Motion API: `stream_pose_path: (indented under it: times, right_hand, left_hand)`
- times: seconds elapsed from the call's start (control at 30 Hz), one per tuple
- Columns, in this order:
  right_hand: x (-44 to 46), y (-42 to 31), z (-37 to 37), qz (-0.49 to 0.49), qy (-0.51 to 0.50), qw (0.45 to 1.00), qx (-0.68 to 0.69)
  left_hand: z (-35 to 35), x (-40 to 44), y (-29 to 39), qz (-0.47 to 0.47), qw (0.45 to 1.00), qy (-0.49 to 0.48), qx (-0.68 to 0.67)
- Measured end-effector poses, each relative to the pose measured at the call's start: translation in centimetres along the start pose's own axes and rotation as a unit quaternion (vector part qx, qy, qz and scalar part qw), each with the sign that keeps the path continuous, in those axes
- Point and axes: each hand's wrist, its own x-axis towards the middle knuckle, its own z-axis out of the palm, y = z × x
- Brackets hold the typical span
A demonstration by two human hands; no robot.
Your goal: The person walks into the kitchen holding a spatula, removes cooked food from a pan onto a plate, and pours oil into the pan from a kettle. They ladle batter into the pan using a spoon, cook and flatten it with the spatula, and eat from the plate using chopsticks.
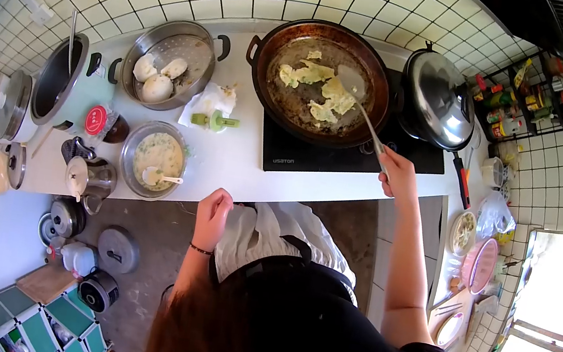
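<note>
My right hand (397, 175) is closed around the handle of a metal spatula (372, 132). Its blade rests among pale yellow pieces of what looks like cooked egg (336, 97) in a wide brown pan (282, 120). The pan sits on a black induction cooktop (291, 157). My left hand (214, 207) is loosely curled at the counter's front edge, with nothing seen in it. To its left stands a clear bowl (126, 161) of pale, creamy liquid with green bits, and a white spoon (164, 177) lies in it.
A steamer pot (197, 56) with white buns stands at the back left, near a green-handled brush-like item (216, 121) and tissue. Right of the pan is a lidded pot (442, 98). Bottles fill a rack (542, 115) beyond. A jug (103, 177) stands near the front edge.
</note>
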Motion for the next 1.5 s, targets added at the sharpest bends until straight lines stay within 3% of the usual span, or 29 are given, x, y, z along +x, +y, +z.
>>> stream_pose_path:
  times: [0.27,0.4,0.73,0.77,0.97,1.07,1.1,1.2,1.23,1.33,1.5]
  right_hand:
    - [3.6,0.5,-1.1,-0.063,0.024,0.979,-0.190]
    - [4.6,2.3,-0.2,-0.143,0.064,0.927,-0.342]
    - [3.3,-0.6,-3.0,-0.156,0.080,0.928,-0.330]
    - [3.2,-0.9,-3.9,-0.202,0.099,0.907,-0.356]
    - [0.9,-4.4,-8.2,-0.191,0.110,0.857,-0.465]
    - [0.9,-6.0,-9.7,-0.126,0.053,0.867,-0.479]
    - [2.6,-4.6,-11.2,-0.187,0.028,0.856,-0.481]
    - [3.7,-7.2,-12.1,-0.007,-0.064,0.918,-0.390]
    - [3.7,-8.1,-12.0,0.003,-0.091,0.928,-0.362]
    - [6.2,-7.7,-12.4,0.021,-0.150,0.944,-0.294]
    - [8.8,-4.9,-8.3,0.004,-0.168,0.968,-0.184]
  left_hand:
    - [0.6,2.4,1.1,-0.002,1.000,-0.004,0.009]
    - [1.1,3.0,1.8,-0.001,1.000,0.003,0.020]
    - [1.8,3.8,3.0,0.023,0.999,0.003,0.042]
    - [1.7,3.8,3.2,0.025,0.998,0.004,0.051]
    - [1.1,3.6,2.7,0.031,0.998,0.029,0.046]
    - [1.1,3.3,2.6,0.028,0.998,0.032,0.043]
    - [1.1,3.2,2.4,0.029,0.998,0.033,0.042]
    - [1.0,2.7,2.3,0.026,0.998,0.033,0.042]
    - [1.0,2.5,2.3,0.020,0.998,0.032,0.042]
    - [1.1,2.2,2.2,0.030,0.998,0.037,0.044]
    - [1.4,1.7,2.6,0.030,0.997,0.050,0.054]
